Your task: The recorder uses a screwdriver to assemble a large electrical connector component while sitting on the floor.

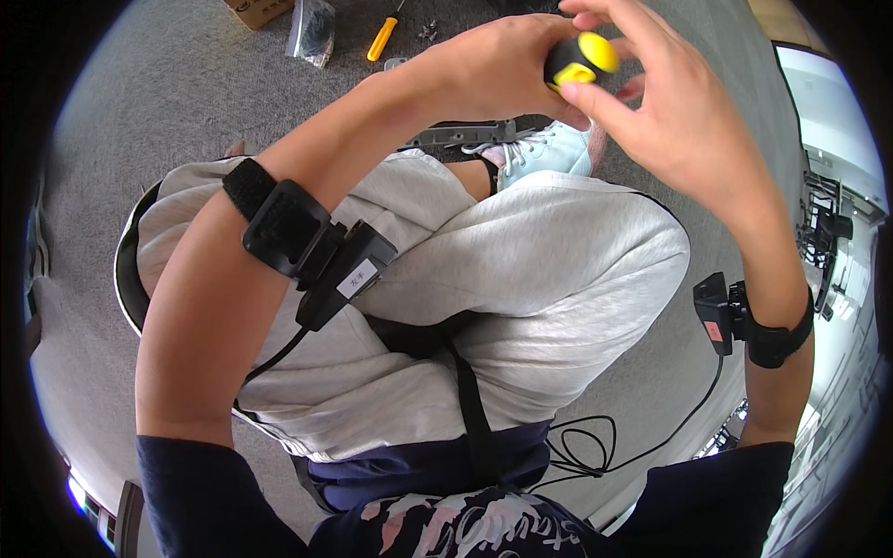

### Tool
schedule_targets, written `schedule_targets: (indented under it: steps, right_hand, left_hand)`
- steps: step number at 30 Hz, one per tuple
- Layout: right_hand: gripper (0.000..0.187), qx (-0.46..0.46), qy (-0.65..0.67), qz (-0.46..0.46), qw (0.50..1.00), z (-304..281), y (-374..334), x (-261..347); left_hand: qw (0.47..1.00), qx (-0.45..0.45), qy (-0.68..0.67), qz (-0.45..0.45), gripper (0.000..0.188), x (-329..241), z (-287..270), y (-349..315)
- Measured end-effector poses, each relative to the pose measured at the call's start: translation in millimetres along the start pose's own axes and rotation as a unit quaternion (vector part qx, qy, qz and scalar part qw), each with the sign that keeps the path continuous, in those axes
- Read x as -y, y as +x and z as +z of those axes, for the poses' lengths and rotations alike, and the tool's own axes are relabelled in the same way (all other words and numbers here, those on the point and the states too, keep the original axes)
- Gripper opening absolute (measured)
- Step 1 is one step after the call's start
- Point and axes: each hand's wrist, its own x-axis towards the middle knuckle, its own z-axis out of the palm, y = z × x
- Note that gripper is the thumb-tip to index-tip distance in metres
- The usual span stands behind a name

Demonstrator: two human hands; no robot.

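Black-and-yellow object held in the left hand, right hand laid about it

Head view. From where I stand, a person sits with legs folded on a grey carpeted floor. The black-and-yellow object is up between the two hands, above the floor and nearer its right-hand edge than the left. Part of it is covered and its yellow end is slightly blurred; its exact kind could not be established.

The left hand has its fingers grasping the object from the left. The right hand comes in from the other side: the thumb lies against the lower yellow part, the other fingers are spread and curved beyond it. Whether these bear on the object I cannot tell.

On the floor, left of the hands, are a screwdriver with an orange handle, some small dark parts to its right, and a clear bag with dark contents to its left. A brown cardboard box stands beyond the bag, farther toward the floor's left-hand edge. A long grey bar lies just beside a pale blue shoe. Each forearm carries a strapped black device: left device, right device.
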Motion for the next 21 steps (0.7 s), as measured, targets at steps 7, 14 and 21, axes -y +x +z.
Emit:
schedule_targets:
  steps: [7, 14, 21]
  right_hand:
    - [0.02, 0.06, -0.027, -0.018, 0.998, -10, 3, 2]
    - [0.017, 0.012, -0.051, 0.0, 0.999, -2, 0, 24]
    - [0.02, 0.061, 0.006, 0.055, 0.997, -4, -2, 5]
  left_hand:
    - [0.974, 0.148, -0.167, -0.027, 0.036, 3, -8, 6]
    - [1.0, 0.009, -0.012, 0.027, 0.052, 6, 6, -1]
    - [0.998, -0.021, 0.054, 0.023, 0.055, 1, 6, -2]
